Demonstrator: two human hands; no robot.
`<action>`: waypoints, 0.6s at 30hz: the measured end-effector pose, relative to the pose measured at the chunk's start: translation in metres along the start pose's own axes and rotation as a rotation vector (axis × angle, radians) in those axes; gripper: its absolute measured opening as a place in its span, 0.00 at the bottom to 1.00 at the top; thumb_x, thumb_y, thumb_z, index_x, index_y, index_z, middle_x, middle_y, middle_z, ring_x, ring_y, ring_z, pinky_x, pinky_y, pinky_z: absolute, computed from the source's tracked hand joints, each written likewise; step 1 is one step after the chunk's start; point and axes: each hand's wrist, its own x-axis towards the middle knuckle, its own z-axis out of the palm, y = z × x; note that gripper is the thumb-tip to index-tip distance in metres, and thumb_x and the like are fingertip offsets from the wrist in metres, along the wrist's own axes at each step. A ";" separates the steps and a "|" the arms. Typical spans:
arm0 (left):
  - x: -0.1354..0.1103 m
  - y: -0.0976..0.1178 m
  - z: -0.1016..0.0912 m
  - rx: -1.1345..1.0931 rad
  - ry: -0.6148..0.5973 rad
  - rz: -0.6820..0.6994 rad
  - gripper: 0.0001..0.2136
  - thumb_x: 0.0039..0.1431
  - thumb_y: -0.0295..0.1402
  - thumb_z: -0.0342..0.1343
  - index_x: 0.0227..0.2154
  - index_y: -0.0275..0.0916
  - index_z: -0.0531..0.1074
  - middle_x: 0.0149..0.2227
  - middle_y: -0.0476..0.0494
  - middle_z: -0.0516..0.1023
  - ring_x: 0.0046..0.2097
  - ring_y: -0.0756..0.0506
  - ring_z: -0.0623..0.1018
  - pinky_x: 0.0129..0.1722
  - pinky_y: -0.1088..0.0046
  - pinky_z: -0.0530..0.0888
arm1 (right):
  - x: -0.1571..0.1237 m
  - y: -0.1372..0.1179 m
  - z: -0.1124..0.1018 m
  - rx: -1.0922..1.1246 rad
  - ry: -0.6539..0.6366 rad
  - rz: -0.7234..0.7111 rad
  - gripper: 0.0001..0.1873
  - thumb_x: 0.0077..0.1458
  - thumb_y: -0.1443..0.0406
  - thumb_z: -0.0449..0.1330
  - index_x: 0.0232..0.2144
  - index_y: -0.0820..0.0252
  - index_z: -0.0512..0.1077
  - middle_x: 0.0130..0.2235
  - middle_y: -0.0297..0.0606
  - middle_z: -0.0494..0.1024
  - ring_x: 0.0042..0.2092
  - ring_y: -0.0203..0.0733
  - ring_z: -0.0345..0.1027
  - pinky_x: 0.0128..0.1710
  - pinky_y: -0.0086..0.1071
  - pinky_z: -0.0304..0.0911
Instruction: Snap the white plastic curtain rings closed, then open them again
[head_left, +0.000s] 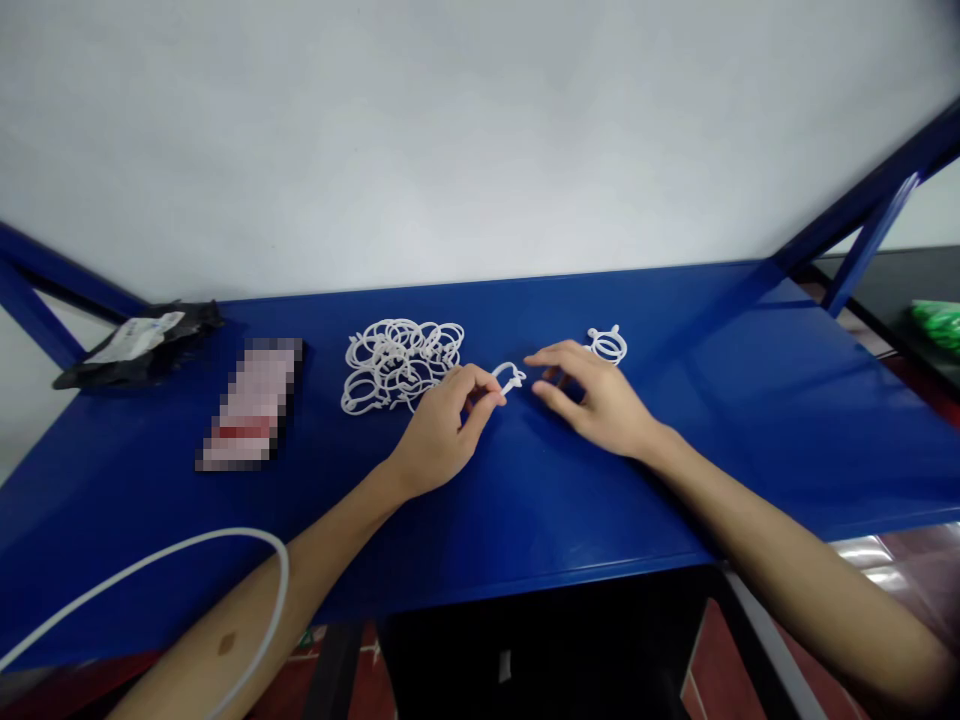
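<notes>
Between the thumb and forefinger of my left hand (450,425) is a white plastic ring (511,378) with a small knobbed clasp, like a shower curtain ring. The clasp points right, toward my right hand (592,400). My right hand's fingers are apart and curved, just short of the ring and holding nothing. Beside my left hand lies a tangled pile of similar white rings (394,355), partly hidden by my fingers. Beyond the right hand, a small group of white rings (607,345) rests on the blue table.
The blue table (600,530) meets a pale wall at the back. A blurred-out flat object (255,400) and a black plastic package (142,345) with a white label lie left. A white cable (187,540) loops over my left forearm. Blue metal braces (874,240) flank the table.
</notes>
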 end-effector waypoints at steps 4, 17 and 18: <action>-0.004 0.004 0.001 -0.378 -0.095 -0.208 0.05 0.69 0.35 0.50 0.38 0.41 0.66 0.33 0.50 0.76 0.32 0.51 0.73 0.32 0.72 0.70 | -0.003 -0.011 0.013 0.199 0.003 -0.039 0.06 0.67 0.64 0.57 0.44 0.57 0.72 0.49 0.41 0.77 0.43 0.39 0.73 0.42 0.35 0.71; -0.008 0.007 0.010 -0.497 0.033 -0.168 0.04 0.70 0.33 0.50 0.43 0.41 0.67 0.33 0.50 0.77 0.32 0.52 0.78 0.35 0.74 0.78 | -0.005 -0.015 0.010 0.265 -0.048 0.068 0.10 0.69 0.60 0.55 0.44 0.58 0.72 0.39 0.36 0.82 0.38 0.37 0.76 0.38 0.30 0.68; -0.008 0.006 0.010 -0.476 0.036 -0.173 0.04 0.69 0.33 0.51 0.44 0.41 0.68 0.34 0.50 0.77 0.33 0.52 0.79 0.35 0.74 0.79 | -0.005 -0.015 0.010 0.265 -0.047 0.065 0.10 0.68 0.60 0.56 0.43 0.58 0.73 0.38 0.36 0.82 0.38 0.37 0.76 0.38 0.30 0.68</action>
